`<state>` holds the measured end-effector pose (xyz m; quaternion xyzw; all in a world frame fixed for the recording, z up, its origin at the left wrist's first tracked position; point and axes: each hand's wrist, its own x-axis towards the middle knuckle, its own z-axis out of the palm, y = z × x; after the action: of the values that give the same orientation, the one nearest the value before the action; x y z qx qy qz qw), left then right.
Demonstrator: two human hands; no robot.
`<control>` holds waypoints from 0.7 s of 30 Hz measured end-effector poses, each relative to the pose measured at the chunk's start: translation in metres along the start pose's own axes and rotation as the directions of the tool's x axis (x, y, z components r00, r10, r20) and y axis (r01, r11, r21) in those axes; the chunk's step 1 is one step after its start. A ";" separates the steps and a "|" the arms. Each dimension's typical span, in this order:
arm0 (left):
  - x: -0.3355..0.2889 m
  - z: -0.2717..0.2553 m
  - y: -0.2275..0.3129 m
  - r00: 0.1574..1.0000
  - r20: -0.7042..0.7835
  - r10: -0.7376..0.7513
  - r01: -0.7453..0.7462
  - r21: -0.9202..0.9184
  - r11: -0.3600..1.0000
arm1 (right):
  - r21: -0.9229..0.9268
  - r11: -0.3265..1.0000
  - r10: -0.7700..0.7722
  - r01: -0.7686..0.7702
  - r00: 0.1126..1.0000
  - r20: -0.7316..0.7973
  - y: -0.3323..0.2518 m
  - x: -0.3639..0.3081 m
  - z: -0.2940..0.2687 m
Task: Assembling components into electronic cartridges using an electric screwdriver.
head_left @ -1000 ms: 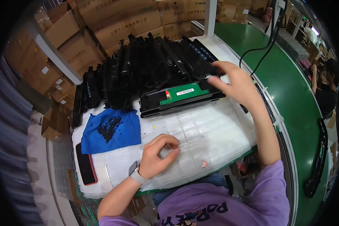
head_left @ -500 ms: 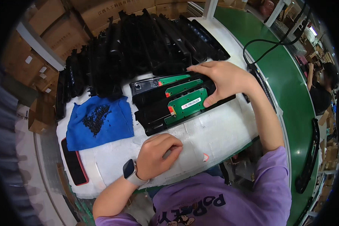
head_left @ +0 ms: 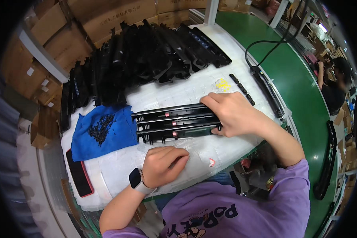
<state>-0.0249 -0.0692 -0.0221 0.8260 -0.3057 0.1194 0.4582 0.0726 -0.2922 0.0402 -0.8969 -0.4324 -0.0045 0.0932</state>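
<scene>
My right hand grips the right ends of three long black plastic housings, thumb on the near side and fingers over the far side. They stand on edge, side by side, with small red connectors and a strip of green circuit board showing. Just in front of them my left hand is loosely closed above the white table covering; whatever its fingers may hold is hidden. To the left, a heap of small dark screws lies on a blue cloth.
More black housings are piled along the far side. A pen-shaped black power screwdriver with a cable, a knobbly black strip and yellow bits lie at right. A phone lies left. A green conveyor runs alongside; a person sits beyond.
My right hand has tipped the housings from leaning, boards facing up, to standing on edge, and drawn them nearer. The strip and yellow bits behind have come into sight. My left hand has barely moved.
</scene>
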 end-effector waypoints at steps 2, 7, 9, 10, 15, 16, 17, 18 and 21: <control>-0.002 0.000 0.001 0.998 -0.035 0.051 -0.051 0.021 0.999 | 0.090 0.996 0.014 -0.016 1.000 0.025 0.003 -0.014 -0.006; -0.009 0.002 0.002 0.996 -0.043 0.077 -0.074 0.063 0.995 | 0.304 0.917 0.348 -0.258 0.891 -0.292 0.020 -0.111 -0.024; -0.008 0.005 0.004 0.997 -0.037 0.067 -0.065 0.056 0.996 | 0.541 0.704 0.678 -0.460 0.662 -0.319 0.047 -0.168 -0.029; -0.007 0.006 0.003 0.998 -0.017 0.053 -0.052 0.043 0.998 | 0.661 0.560 0.801 -0.499 0.529 -0.280 0.062 -0.191 -0.036; -0.006 0.000 0.007 0.996 0.059 -0.072 0.071 0.025 0.997 | 0.768 0.136 0.986 -0.626 0.160 -0.044 0.172 -0.309 -0.046; -0.008 -0.001 0.004 0.995 0.053 -0.088 0.087 0.025 0.996 | 0.708 0.183 0.983 -0.682 0.105 -0.153 0.195 -0.331 -0.037; -0.007 -0.001 0.002 0.996 0.043 -0.078 0.078 0.018 0.997 | 0.568 0.150 0.988 -0.809 0.110 -0.105 0.222 -0.360 -0.035; -0.007 -0.001 0.001 0.995 0.044 -0.085 0.084 0.023 0.996 | 0.462 0.197 0.954 -0.865 0.060 -0.294 0.239 -0.377 -0.027; -0.006 0.000 0.000 0.993 0.051 -0.110 0.108 0.045 0.993 | 0.086 0.229 0.764 -0.970 0.124 -0.633 0.236 -0.349 -0.028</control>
<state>-0.0300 -0.0671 -0.0250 0.8539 -0.2697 0.0785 0.4381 0.0389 -0.7109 -0.0018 -0.9257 0.2467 -0.2844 0.0366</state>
